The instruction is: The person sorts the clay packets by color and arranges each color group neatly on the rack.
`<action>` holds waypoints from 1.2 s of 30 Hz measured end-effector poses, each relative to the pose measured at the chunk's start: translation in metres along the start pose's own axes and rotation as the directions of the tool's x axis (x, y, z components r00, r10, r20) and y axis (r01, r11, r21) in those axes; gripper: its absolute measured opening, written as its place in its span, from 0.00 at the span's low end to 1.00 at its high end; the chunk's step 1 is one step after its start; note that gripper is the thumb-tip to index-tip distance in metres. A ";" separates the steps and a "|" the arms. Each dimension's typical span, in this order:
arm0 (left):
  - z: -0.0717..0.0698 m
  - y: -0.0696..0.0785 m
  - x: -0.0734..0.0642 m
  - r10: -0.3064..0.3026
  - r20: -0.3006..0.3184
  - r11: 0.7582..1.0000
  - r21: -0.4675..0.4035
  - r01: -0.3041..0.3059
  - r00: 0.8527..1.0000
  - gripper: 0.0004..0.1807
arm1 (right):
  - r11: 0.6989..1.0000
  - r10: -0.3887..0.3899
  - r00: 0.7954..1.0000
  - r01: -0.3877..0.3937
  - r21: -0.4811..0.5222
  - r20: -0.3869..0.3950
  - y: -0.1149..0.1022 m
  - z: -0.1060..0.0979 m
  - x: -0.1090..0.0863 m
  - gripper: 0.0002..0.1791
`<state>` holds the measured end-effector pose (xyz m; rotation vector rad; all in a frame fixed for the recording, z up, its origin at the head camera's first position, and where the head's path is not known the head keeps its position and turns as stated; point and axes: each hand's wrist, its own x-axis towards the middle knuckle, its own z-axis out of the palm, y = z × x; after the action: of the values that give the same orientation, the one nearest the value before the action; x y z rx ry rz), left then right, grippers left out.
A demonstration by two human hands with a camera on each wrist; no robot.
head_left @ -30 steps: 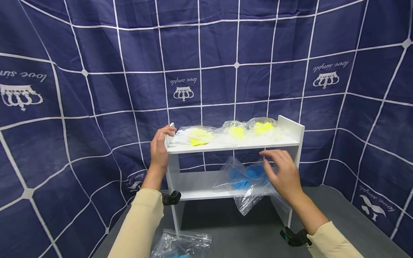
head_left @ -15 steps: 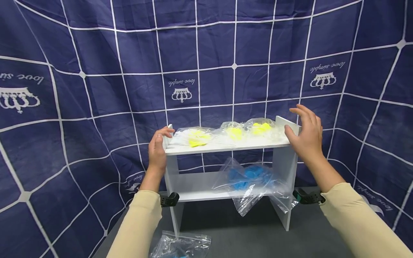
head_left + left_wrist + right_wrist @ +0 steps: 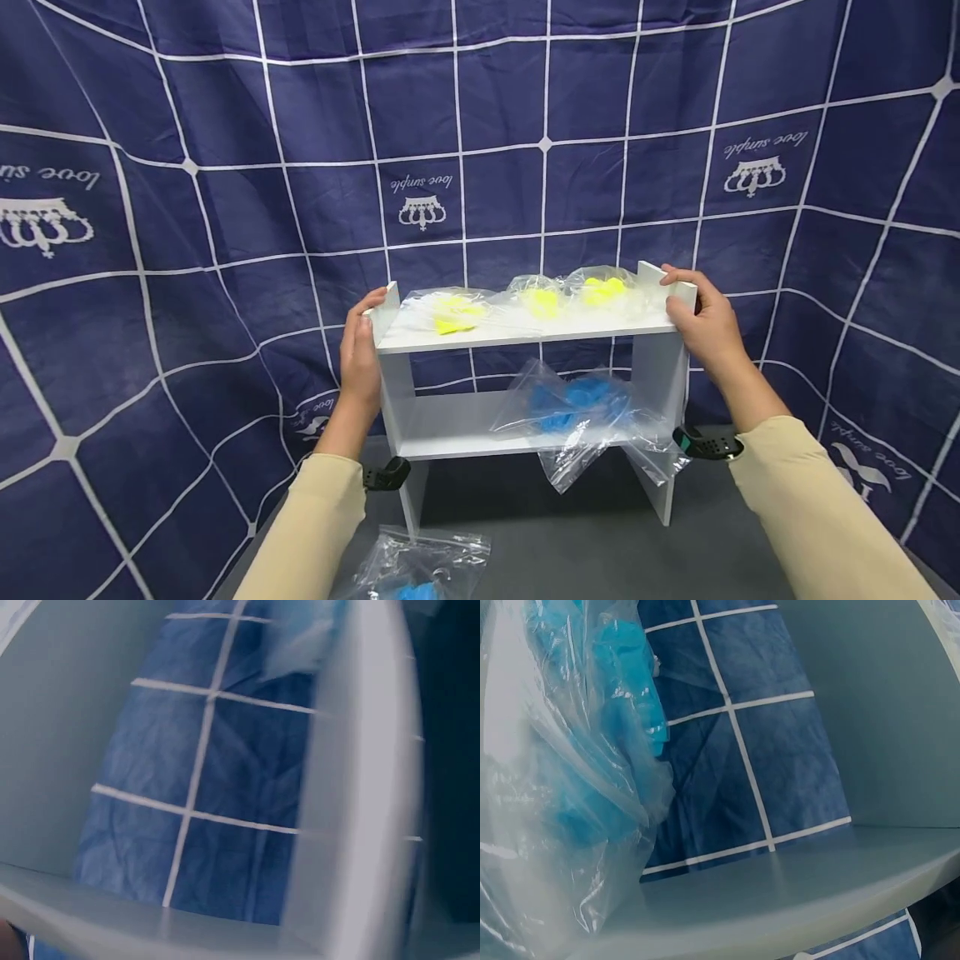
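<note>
A white two-tier shelf [image 3: 450,429] stands on the dark table. My left hand [image 3: 360,354] grips the top of its left side panel, the fingertips over the edge. At the opposite end my right hand [image 3: 708,325] holds the right side panel, thumb in front and fingers over the top. Three clear bags lie along the upper board: one with flat yellow pieces [image 3: 457,315], another with a yellow lump [image 3: 543,302], a third with yellow pieces [image 3: 603,290]. A clear bag of blue pieces [image 3: 577,404] rests on the lower board, its loose plastic overhanging the front.
On the table at front left lies another zip bag [image 3: 431,562] with blue contents, partly cut off by the frame. Behind the shelf hangs a navy curtain [image 3: 502,200] with white grid lines. In the left wrist view a shelf board [image 3: 375,787] runs past, blurred.
My right hand has gone from beside the blue bag up and right to the shelf's right side panel and taken hold. The left hand has closed more firmly on the left panel.
</note>
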<state>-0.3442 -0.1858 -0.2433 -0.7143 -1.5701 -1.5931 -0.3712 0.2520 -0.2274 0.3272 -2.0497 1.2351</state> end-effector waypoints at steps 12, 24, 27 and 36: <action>-0.035 -0.022 -0.116 -0.179 0.020 0.925 0.345 0.161 0.984 0.31 | 0.999 0.000 1.000 -0.001 0.055 0.015 0.006 0.005 0.002 0.16; -0.092 -0.046 -0.207 -0.176 0.804 0.905 0.360 -0.229 0.568 0.27 | 0.995 -0.032 0.999 0.033 0.095 -0.004 -0.020 -0.001 -0.008 0.17; -0.100 -0.053 -0.213 -0.267 0.878 0.952 0.304 -0.031 0.397 0.25 | 0.993 -0.050 0.999 0.050 0.111 -0.005 -0.018 0.001 -0.008 0.18; -0.107 -0.082 -0.227 -0.136 0.903 0.967 0.210 -0.142 0.407 0.19 | 0.987 -0.082 0.996 0.087 0.135 -0.043 0.004 0.006 -0.003 0.18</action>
<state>-0.2754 -0.2653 -0.4854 -1.6271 -2.4828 -0.8876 -0.3741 0.2485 -0.2337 0.4476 -1.9039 1.3228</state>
